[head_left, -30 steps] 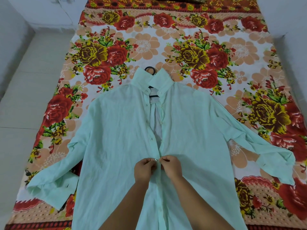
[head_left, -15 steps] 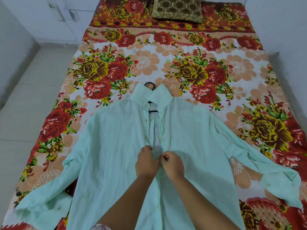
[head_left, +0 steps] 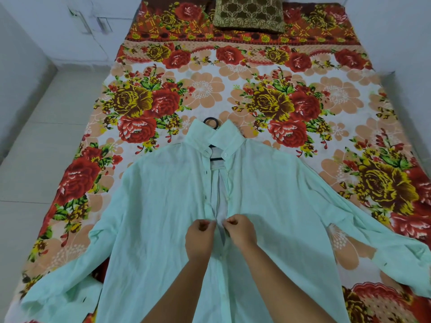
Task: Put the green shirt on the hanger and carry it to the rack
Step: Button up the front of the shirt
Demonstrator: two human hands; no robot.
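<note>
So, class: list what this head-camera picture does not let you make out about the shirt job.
- Hanger: only its hook and a strip at the collar show in the head view; the green shirt covers the rest.
- Shirt hem: cut off by the bottom edge.
- Any button between the left hand and right hand: the hands hide it.
- Rack: outside the head view.
- Pillow: top cut off by the upper edge.

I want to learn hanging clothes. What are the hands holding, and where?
The left hand and right hand each pinch a front edge of the green shirt, mid-chest.
</note>
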